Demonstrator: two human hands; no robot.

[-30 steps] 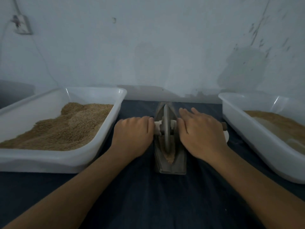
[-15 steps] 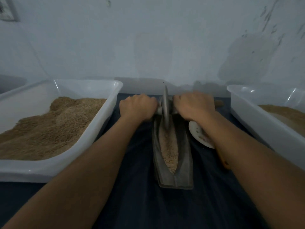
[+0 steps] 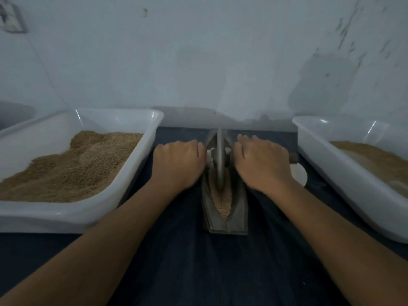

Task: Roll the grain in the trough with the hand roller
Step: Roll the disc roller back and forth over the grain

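A narrow, boat-shaped metal trough [image 3: 239, 212] lies lengthwise on the dark cloth in the middle. Tan grain [image 3: 223, 204] fills its near end. The hand roller's metal disc [image 3: 219, 160] stands upright in the groove, about midway along the trough. My left hand [image 3: 180, 163] grips the roller's handle on the left of the disc. My right hand [image 3: 262, 164] grips the handle on the right, and the handle's brown tip [image 3: 293, 157] sticks out past it.
A white plastic tub [image 3: 123, 195] heaped with tan grain stands at the left. A second white tub [image 3: 344, 171] with grain stands at the right. A small white plate [image 3: 299, 176] lies beside my right hand. A pale wall rises close behind the table.
The roller and both hands have come back from the trough's far end toward me, to about its middle. Less of the grain in the trough shows now.
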